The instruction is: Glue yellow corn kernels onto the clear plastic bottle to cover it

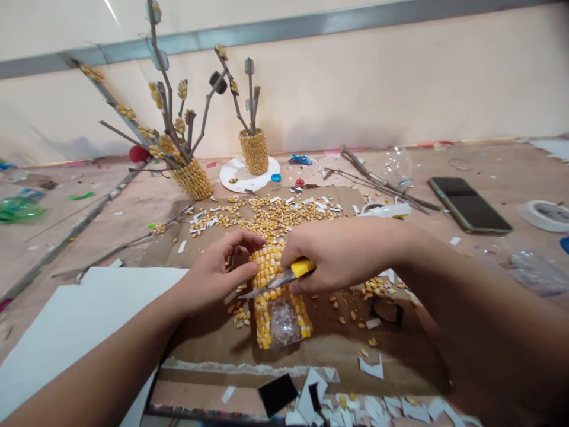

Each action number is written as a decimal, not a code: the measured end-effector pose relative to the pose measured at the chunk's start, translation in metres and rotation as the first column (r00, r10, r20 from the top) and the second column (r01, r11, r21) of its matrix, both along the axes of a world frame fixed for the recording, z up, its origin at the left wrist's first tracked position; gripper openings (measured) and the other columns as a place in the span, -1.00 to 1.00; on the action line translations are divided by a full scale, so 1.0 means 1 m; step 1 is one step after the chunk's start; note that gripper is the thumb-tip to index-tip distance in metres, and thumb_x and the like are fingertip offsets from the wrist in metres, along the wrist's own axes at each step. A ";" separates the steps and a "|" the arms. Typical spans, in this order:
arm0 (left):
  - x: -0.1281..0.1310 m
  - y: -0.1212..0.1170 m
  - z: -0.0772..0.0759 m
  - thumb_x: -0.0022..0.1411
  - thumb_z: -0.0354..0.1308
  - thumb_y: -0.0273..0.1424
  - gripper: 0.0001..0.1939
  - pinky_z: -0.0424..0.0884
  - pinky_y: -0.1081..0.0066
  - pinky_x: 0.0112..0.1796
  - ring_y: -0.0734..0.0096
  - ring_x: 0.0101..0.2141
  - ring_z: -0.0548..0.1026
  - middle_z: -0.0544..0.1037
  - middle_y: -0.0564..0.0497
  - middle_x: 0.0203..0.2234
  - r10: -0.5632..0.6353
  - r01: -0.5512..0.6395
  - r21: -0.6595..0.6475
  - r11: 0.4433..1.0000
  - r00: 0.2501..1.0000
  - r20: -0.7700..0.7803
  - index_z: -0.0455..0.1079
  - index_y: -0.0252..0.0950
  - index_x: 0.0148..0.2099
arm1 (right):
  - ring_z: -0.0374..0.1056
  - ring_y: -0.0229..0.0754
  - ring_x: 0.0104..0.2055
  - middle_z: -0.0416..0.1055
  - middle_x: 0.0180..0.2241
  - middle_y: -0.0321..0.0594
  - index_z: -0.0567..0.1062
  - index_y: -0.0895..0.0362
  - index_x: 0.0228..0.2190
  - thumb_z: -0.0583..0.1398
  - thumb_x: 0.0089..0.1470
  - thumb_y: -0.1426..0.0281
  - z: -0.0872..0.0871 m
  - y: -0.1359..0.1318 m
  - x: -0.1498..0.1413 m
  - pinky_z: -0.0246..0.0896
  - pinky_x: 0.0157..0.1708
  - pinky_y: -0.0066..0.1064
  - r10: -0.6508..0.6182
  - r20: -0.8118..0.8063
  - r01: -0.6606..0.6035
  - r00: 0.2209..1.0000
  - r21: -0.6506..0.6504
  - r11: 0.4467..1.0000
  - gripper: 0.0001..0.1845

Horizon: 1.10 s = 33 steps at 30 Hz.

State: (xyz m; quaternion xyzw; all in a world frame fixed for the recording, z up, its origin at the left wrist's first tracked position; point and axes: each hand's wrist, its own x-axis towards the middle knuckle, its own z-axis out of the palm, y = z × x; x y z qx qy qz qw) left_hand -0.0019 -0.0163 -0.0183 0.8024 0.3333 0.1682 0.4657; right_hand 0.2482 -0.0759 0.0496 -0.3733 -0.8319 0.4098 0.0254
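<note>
A clear plastic cylinder covered in rows of corn kernels lies tilted toward me on the cardboard, a bare glossy patch showing at its near end. My left hand grips its left side with thumb and curled fingers. In the fist of my right hand is a yellow-handled blade, its metal pointing left across the kernels. Whether it is a knife or closed scissors is hidden by the hand. Loose corn kernels are heaped just behind the cylinder.
Two corn-covered vases with twigs stand at the back, one on a white disc. To the right are dry sticks, a phone and a tape roll. White paper lies left; paper scraps litter the front.
</note>
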 end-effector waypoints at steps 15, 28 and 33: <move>0.003 -0.002 0.006 0.29 0.29 -0.24 -0.71 0.54 0.27 -0.19 0.20 -0.18 0.58 0.63 -0.07 -0.13 -0.005 0.005 0.001 1.000 1.000 -0.030 0.52 -0.23 0.01 | 0.28 -0.27 -0.51 0.47 -0.51 -0.33 0.52 0.12 -0.42 0.22 0.16 0.42 -0.001 -0.002 -0.006 0.02 -0.49 -0.37 -0.038 0.127 0.033 0.991 0.043 0.999 -0.89; 0.001 -0.002 0.004 0.28 0.32 -0.24 -0.72 0.55 0.28 -0.17 0.16 -0.15 0.59 0.64 -0.08 -0.12 0.005 -0.005 0.002 1.000 1.000 -0.011 0.55 -0.22 0.00 | 0.26 -0.27 -0.52 0.43 -0.51 -0.34 0.47 0.10 -0.45 0.27 0.05 0.45 -0.003 -0.004 -0.006 0.03 -0.52 -0.38 -0.095 0.169 0.075 0.981 0.120 0.990 -0.92; 0.000 0.000 0.003 0.32 0.31 -0.22 -0.68 0.54 0.27 -0.11 0.16 -0.11 0.58 0.64 -0.09 -0.10 -0.013 0.013 0.019 1.000 1.000 -0.024 0.54 -0.22 0.05 | 0.26 -0.27 -0.51 0.43 -0.50 -0.34 0.46 0.11 -0.46 0.30 0.08 0.42 -0.002 -0.003 -0.008 0.03 -0.52 -0.38 -0.109 0.171 0.088 0.979 0.126 0.988 -0.88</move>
